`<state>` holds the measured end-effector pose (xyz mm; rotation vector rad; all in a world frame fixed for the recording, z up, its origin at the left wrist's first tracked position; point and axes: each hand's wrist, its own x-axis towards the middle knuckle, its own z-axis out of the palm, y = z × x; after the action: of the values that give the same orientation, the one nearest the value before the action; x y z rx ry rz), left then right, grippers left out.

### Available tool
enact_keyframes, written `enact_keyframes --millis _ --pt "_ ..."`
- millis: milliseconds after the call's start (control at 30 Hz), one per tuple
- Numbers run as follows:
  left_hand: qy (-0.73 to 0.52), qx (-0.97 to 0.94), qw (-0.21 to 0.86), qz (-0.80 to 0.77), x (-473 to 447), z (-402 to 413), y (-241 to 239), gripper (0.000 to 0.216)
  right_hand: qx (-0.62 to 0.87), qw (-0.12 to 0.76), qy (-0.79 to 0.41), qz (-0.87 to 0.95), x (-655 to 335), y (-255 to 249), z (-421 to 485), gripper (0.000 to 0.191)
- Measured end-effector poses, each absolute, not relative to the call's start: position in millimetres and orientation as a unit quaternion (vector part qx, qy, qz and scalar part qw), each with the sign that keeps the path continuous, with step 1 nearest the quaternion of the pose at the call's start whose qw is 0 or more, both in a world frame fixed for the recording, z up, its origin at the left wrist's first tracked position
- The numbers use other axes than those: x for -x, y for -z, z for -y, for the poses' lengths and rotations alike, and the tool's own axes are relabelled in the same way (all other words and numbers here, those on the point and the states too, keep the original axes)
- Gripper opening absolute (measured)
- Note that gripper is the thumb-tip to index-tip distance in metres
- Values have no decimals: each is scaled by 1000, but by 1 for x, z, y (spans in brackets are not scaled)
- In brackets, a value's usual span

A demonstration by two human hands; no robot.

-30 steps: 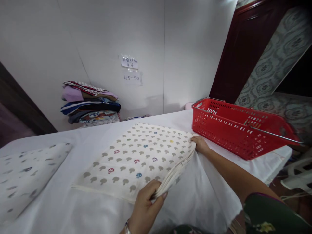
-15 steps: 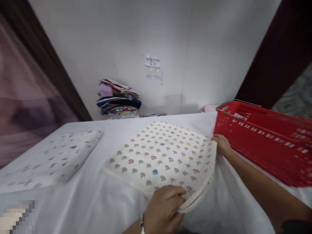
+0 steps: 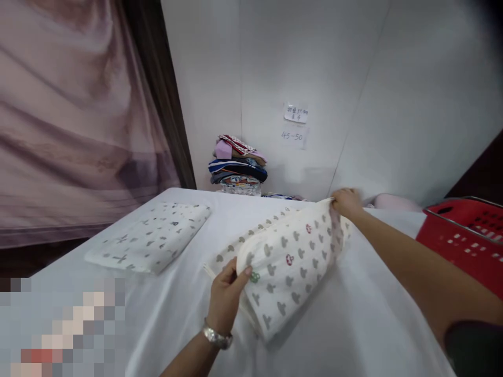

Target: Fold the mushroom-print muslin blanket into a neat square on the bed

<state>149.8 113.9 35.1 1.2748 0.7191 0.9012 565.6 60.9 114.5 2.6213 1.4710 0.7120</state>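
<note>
A cream cloth (image 3: 291,267) printed with grey and coloured mushrooms lies partly folded over itself on the white-covered table (image 3: 338,330). My left hand (image 3: 228,288), with a silver bracelet at its wrist, pinches the near-left edge of the upper layers. At the far right corner, my right hand (image 3: 348,203) grips the same cloth and lifts it a little. Some of the lower layer shows behind the fold. To the left lies a folded white cloth (image 3: 157,238) with small grey prints, apart from both hands.
A red plastic basket (image 3: 451,241) stands at the right. Behind the table's far edge is a stack of folded clothes (image 3: 239,165). Paper labels (image 3: 295,114) hang on the grey wall. A pink curtain (image 3: 78,115) hangs at the left.
The mushroom cloth lay spread flat; its near-right side is now folded over toward the left. Both hands have moved with its edges. The view has turned rightward-to-left, shifting the basket toward the right edge.
</note>
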Motion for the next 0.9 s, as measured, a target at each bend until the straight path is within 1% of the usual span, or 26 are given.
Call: enact_keyframes --millis 67,167,300,367,467,533,600,667,767,833,900 --pt "-393 -463 699 -378 -147 -136 -14 34 -831 35 -223 -509 -557 -105 -110 26" --pt "-384 -380 722 -432 -143 -159 15 34 -808 48 -208 -550 -543 -74 -166 28" --pt "-377 -422 690 -451 -139 -169 27 36 -795 54 -187 -575 -533 -32 -197 32" --pt "-389 -459 654 -459 -138 -169 23 39 -796 51 -183 -575 -537 -25 -199 33" --pt "-409 -501 603 -467 -135 -172 16 40 -803 39 -184 -566 -547 -28 -202 33" --pt "-414 -528 560 -486 -132 -176 16 37 -811 26 -184 -555 -551 -31 -208 31" --pt "-403 -579 490 -512 -128 -182 18 31 -818 10 -184 -545 -549 -29 -214 31" --pt "-372 -656 391 -527 -124 -188 20 25 -822 -6 -183 -539 -540 -20 -217 34" --pt "-309 -750 249 -529 -120 -194 22 22 -817 -25 -168 -552 -522 -1 -213 41" --pt "-274 -774 195 -537 -120 -195 22 21 -811 -41 -144 -566 -512 8 -204 41" --pt "-252 -778 171 -549 -120 -195 22 22 -810 -52 -120 -572 -506 14 -192 39"
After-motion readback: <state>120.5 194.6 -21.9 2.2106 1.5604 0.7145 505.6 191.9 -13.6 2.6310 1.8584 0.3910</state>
